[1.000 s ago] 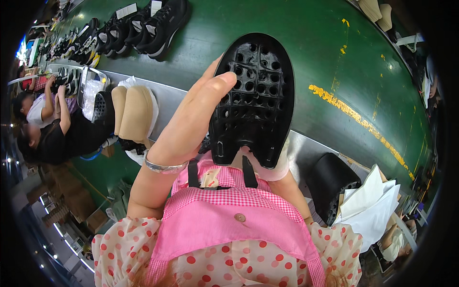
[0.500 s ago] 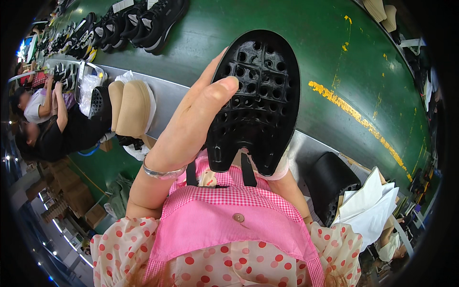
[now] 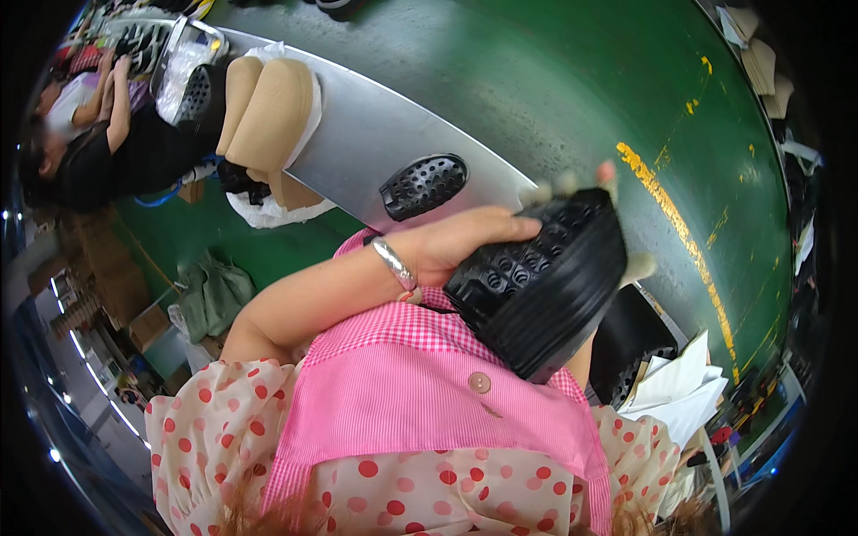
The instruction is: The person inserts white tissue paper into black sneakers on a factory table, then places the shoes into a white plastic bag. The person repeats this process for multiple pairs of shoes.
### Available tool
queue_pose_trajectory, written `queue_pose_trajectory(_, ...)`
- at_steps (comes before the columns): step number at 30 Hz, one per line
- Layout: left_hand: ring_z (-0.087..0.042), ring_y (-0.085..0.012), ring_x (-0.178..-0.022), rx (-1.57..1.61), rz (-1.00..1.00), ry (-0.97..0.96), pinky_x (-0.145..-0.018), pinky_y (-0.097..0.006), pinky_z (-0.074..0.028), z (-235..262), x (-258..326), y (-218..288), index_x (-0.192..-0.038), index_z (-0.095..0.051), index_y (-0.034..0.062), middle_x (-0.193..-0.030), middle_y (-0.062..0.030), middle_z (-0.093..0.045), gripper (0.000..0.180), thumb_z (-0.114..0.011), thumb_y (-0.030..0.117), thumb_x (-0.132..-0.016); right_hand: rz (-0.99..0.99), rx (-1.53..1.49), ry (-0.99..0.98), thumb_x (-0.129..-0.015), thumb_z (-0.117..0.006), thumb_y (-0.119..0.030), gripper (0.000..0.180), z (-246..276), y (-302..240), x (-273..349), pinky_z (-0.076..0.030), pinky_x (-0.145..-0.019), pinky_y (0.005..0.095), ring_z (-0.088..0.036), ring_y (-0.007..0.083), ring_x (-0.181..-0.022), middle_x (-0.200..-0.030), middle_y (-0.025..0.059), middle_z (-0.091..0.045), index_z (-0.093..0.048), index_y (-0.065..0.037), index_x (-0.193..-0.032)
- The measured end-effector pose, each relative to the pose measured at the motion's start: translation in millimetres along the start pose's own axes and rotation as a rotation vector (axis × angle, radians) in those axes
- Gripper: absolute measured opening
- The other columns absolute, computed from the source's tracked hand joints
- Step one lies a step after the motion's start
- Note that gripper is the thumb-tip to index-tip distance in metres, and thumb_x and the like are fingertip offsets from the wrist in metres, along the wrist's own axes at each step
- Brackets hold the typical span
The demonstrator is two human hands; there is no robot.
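Observation:
Between my hands, in front of the pink apron, is a tilted stack of black perforated plastic toe-shaped forms, with layered edges along its side. My left hand is closed on its left side, thumb on the holed face. My right hand is mostly hidden behind the stack. Only blurred, pale-covered fingertips show at its far edge and right side, one of them reddish. A single black perforated form lies holes-up on the metal ledge, just beyond my left wrist.
Beige curved pads stand on the ledge at left, beside white wrapping. To the right are a black curved stack and white paper sheets. A green belt-like surface with a yellow stripe runs beyond the ledge. Two people sit at far left.
The black forms have gone from upright, holed face toward me, to tilted at lower right, showing their layered side. A single form now shows on the ledge. The view has shifted.

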State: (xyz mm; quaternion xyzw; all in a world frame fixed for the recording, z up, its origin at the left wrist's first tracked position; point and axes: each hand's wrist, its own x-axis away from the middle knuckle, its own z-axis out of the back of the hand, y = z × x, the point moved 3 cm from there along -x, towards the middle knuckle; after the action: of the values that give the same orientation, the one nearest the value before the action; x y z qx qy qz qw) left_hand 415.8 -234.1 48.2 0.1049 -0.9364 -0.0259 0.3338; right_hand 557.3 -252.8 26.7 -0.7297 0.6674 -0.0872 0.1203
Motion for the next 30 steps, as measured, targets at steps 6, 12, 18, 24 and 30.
queue_pose_trajectory(6, -0.061, -0.0216, -0.094, -1.241, -0.456, 0.443, -0.077, -0.033, -0.05, 81, 14, 0, -0.122, -0.06, 0.0071, -0.107, -0.015, -0.062, 0.054, -0.075, 0.038, -0.08, -0.196, -0.204, 0.311, -0.078, -0.059, -0.069, 0.078, 7, 35, 26, -0.047, -0.077, 0.0383, -0.05, 0.0223, -0.08, -0.086, 0.0086, -0.056, -0.048, -0.005, -0.12)
queue_pose_trajectory(12, -0.052, -0.0385, -0.107, -2.006, -0.475, 1.038, -0.086, -0.045, -0.049, 158, 3, -16, -0.145, -0.036, 0.0165, -0.125, -0.0172, -0.05, 0.092, -0.082, 0.029, -0.067, -0.263, -0.214, 0.245, -0.08, -0.058, -0.065, 0.075, 0, 43, 23, -0.047, -0.083, 0.0399, -0.054, 0.0247, -0.085, -0.089, 0.0107, -0.058, -0.049, -0.002, -0.119)
queue_pose_trajectory(18, -0.056, -0.0322, -0.119, -0.116, -0.51, 0.047, -0.096, -0.05, -0.049, 130, 32, 15, -0.143, -0.036, -0.0012, -0.135, -0.0195, -0.052, 0.078, -0.069, 0.037, -0.083, -0.302, -0.169, 0.18, -0.085, -0.051, -0.066, 0.074, -1, 39, 27, -0.051, -0.085, 0.0448, -0.061, 0.0318, -0.096, -0.099, 0.0162, -0.061, -0.044, -0.002, -0.123)
queue_pose_trajectory(24, -0.032, -0.0417, -0.139, 0.032, -0.653, -0.692, -0.106, -0.059, -0.037, 56, 58, 27, -0.151, -0.022, 0.0075, -0.151, -0.0218, -0.03, 0.091, -0.061, 0.055, -0.084, -0.319, -0.274, 0.153, -0.086, -0.048, -0.068, 0.079, 1, 39, 35, -0.052, -0.083, 0.0449, -0.061, 0.0349, -0.101, -0.11, 0.0216, -0.059, -0.039, -0.003, -0.128)
queue_pose_trajectory(30, -0.033, -0.0391, -0.138, 0.08, -0.651, -0.909, -0.11, -0.052, -0.037, 36, 52, 25, -0.152, -0.021, 0.009, -0.155, -0.0203, -0.024, 0.092, -0.062, 0.056, -0.085, -0.364, -0.216, 0.192, -0.086, -0.043, -0.071, 0.08, 24, 31, 41, -0.054, -0.08, 0.0432, -0.064, 0.0332, -0.095, -0.107, 0.0206, -0.061, -0.041, -0.002, -0.127)
